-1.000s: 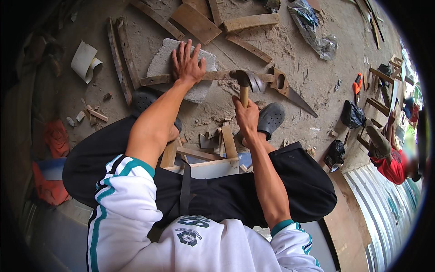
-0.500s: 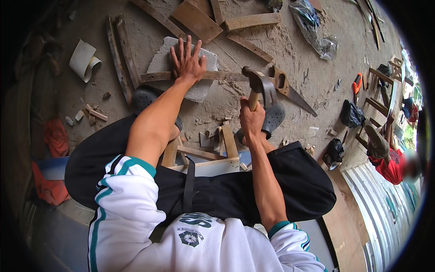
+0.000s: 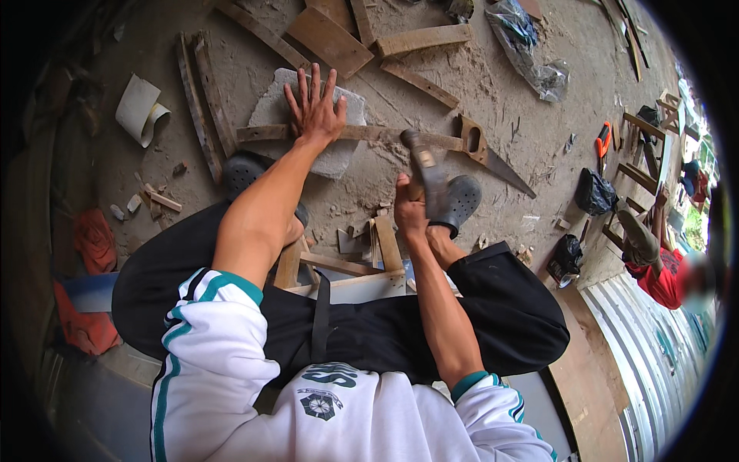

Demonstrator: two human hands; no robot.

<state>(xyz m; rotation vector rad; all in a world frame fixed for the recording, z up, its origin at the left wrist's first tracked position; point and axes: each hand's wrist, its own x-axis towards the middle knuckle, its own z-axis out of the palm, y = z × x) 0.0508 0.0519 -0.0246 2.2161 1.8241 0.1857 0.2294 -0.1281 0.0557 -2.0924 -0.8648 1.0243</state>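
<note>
My left hand (image 3: 317,114) lies with its fingers spread over a thin wooden strip (image 3: 376,134) and the pale stone slab (image 3: 269,108) beneath it. In my right hand (image 3: 409,206) is a claw hammer (image 3: 429,171), gripped by its wooden handle, the dark metal head raised above the ground near my right foot. The hammer is slightly blurred. A handsaw (image 3: 493,158) with a wooden handle lies on the dirt at the strip's right end.
Wooden boards (image 3: 329,40) lie scattered beyond the slab. A small wooden frame (image 3: 346,269) stands between my legs. Black plastic bags (image 3: 596,192) and an orange-handled tool (image 3: 603,142) lie to the right. Another person in red (image 3: 654,279) sits at far right.
My right hand has shifted slightly left and down, and the hammer's head has turned and dropped. My left hand stays on the strip.
</note>
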